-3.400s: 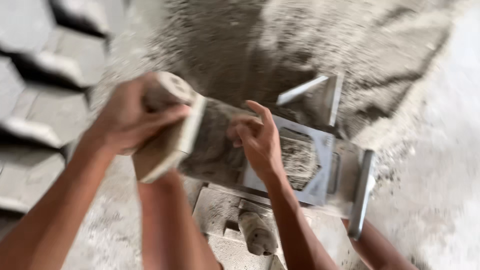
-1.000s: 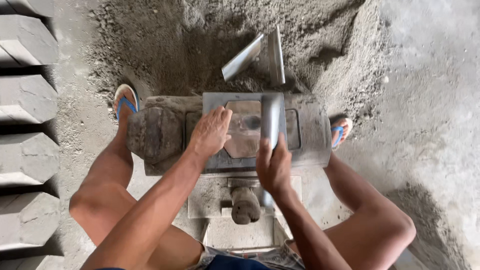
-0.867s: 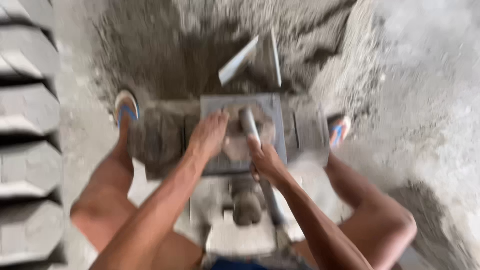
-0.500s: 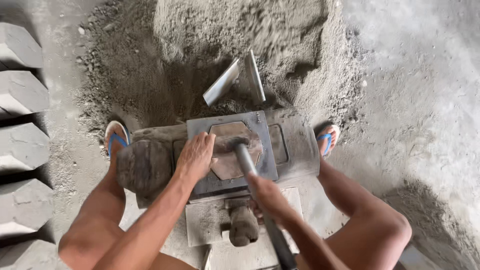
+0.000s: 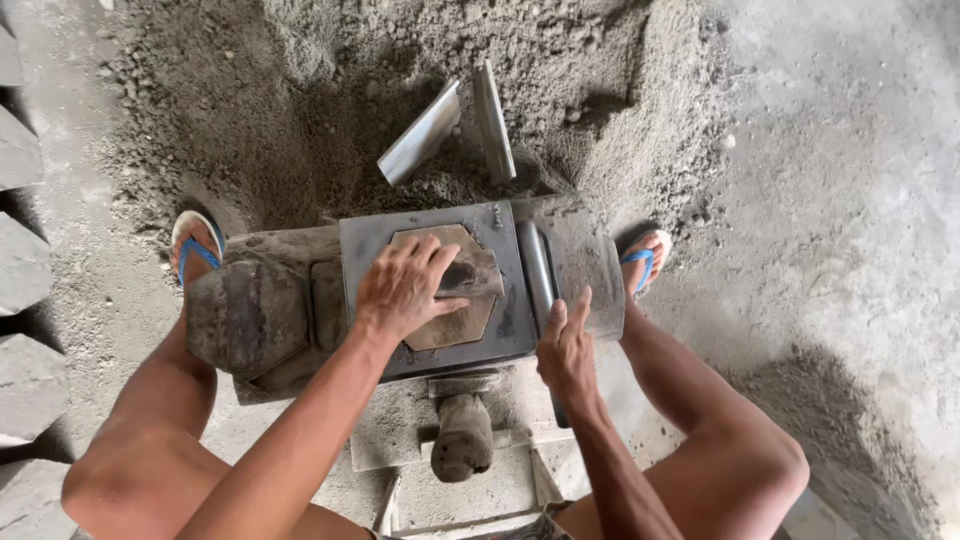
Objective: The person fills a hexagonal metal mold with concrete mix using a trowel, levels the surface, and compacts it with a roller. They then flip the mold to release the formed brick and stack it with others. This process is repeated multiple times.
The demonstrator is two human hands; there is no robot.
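Observation:
My left hand (image 5: 405, 290) lies flat with spread fingers on the grey mix inside the hexagonal opening of a metal mould (image 5: 510, 315). The mould sits on a grey slab (image 5: 590, 260) between my feet. My right hand (image 5: 565, 350) rests with straight fingers over the near end of a metal bar (image 5: 535, 265), which lies along the mould's right edge. A hexagonal block (image 5: 245, 315) sits just left of the mould.
A heap of grey sand mix (image 5: 330, 120) rises behind the mould, with a metal scoop (image 5: 450, 130) stuck in it. Finished hexagonal blocks (image 5: 25, 270) line the left edge. A stubby mix-caked handle (image 5: 462, 440) lies below the mould. My feet wear blue sandals (image 5: 195, 245).
The bar's tip was in the mould opening, held by my right hand; now it lies beside the mould with the hand's fingers straightened. My left hand stays on the opening. The view has shifted.

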